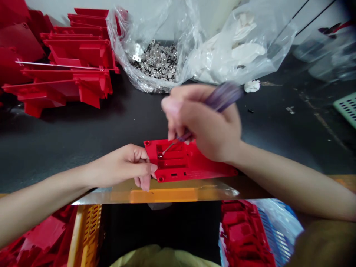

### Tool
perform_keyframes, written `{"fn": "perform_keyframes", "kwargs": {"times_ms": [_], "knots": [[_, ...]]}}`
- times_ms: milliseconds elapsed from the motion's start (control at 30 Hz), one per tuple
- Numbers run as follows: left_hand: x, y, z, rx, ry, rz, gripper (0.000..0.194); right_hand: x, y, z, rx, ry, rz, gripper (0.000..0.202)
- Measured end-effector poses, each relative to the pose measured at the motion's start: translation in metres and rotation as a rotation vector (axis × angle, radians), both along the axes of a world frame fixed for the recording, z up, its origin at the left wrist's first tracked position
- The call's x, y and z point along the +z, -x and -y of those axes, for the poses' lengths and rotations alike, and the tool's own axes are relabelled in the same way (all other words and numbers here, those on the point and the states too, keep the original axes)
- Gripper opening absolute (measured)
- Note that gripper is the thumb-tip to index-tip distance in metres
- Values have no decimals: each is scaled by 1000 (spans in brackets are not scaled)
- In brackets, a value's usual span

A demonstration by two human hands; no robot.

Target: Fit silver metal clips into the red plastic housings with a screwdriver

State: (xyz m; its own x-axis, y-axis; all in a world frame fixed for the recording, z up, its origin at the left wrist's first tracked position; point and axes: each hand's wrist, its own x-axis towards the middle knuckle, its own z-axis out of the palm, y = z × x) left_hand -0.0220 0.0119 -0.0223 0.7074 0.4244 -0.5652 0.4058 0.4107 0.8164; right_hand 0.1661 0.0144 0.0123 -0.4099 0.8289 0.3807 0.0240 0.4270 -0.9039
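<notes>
A red plastic housing [172, 176] lies near the front edge of the black table, with a recessed compartment at its left part. My left hand [129, 167] grips the housing's left end, thumb on top and fingers curled at the edge. My right hand [208, 122], blurred, is closed round a tool with a purple handle [224, 97]. The tool's thin shaft [168, 147] slants down into the compartment, its tip at the left wall beside a small metal piece [160, 156]. The right hand hides part of the housing.
Red plastic parts [80, 52] stand stacked at the back left. An open clear bag [144, 83] holds many small metal pieces; another bag [230, 63] has white items. Below the table edge are a yellow crate [86, 233] and a blue crate [278, 233] with red parts.
</notes>
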Motion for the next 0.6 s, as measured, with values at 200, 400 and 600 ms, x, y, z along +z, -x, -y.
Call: {"fn": "perform_keyframes", "kwargs": {"times_ms": [200,400,600], "knots": [[-2,2,-1,-29,-16,-7,29,10,-6,-1,-11,-19,-41,37],[0,0,-1,-4,-2,11,26,-5,-5,1,152,-66,72,38],[-1,0,-1,6,-17,3,25,-1,-2,1,94,-207,274,40]]}}
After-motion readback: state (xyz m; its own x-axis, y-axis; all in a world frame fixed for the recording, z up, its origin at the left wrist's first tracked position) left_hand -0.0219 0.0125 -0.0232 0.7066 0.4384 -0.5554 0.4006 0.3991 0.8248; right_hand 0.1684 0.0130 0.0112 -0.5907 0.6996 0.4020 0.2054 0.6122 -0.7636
